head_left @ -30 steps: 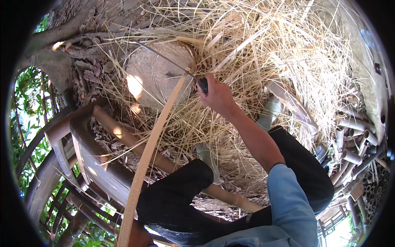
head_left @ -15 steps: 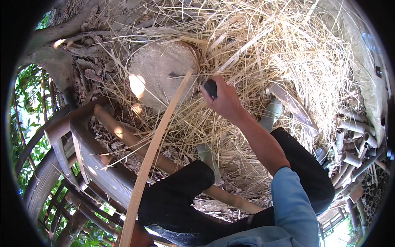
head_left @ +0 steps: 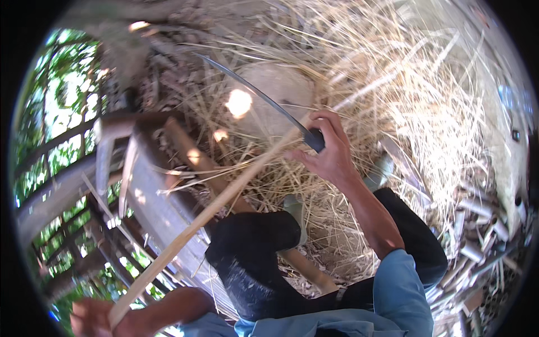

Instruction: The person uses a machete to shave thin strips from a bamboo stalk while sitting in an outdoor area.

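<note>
A long pale bamboo strip (head_left: 209,214) slants across the view, from the lower left up to the middle. Its lower end is in my left hand (head_left: 95,315), which is blurred but closed round it. My right hand (head_left: 332,154) has its fingers curled about the black handle of a long knife (head_left: 254,91). The thin dark blade points up and left, over the strip's far end and the chopping block. My right fingers are close beside that end of the strip; whether they touch it I cannot tell. The round wooden chopping block (head_left: 278,81) sits beyond, partly behind the blade.
Straw-like shavings (head_left: 415,106) cover the ground at the right and around the block. A bamboo seat (head_left: 163,208) with curved pieces stands at the left. A bamboo pole (head_left: 238,203) runs by my knee. Cut bamboo tubes (head_left: 477,224) are heaped at the right.
My left hand has come further into view at the lower left, swinging the strip to a flatter slant. My right hand has turned, bringing the knife's blade into sight. The view has shifted.
</note>
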A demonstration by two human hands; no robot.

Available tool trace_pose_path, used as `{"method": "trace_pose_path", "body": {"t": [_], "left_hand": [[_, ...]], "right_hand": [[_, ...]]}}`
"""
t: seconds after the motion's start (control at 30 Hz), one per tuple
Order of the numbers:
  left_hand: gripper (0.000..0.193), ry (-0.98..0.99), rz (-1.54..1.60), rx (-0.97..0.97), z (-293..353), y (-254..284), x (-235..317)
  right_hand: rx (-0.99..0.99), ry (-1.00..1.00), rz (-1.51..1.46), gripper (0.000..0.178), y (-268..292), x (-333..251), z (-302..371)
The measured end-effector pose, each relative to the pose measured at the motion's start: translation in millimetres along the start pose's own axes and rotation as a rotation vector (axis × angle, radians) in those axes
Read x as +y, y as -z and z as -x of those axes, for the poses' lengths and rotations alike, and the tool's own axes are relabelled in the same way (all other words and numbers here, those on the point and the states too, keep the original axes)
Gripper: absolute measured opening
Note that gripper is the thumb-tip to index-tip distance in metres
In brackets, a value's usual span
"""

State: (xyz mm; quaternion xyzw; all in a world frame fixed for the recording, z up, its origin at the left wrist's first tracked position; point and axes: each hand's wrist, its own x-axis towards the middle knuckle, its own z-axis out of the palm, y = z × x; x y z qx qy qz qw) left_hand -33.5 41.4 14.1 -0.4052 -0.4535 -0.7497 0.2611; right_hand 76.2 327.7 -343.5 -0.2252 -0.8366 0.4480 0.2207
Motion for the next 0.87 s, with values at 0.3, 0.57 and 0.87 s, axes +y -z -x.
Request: {"method": "trace_pose_path", "body": {"t": [0.3, 0.57, 0.87], "left_hand": [[0.035, 0.259, -0.487, 0.676, 30.9, 189.7, 128.4], [0.062, 1.235, -1.674, 0.158, 141.9, 291.5, 295.6], [0.038, 0.942, -1.946, -0.477, 136.9, 410.1, 253.8]], "right_hand": [[-0.421, 0.195, -0.233, 0.052, 8.4, -170.6, 21.9], [-0.574, 0.042, -0.151, 0.05, 25.6, -269.9, 42.4], [-0.654, 0.214, 0.237, 0.057, 21.0, -327.2, 68.1]]}}
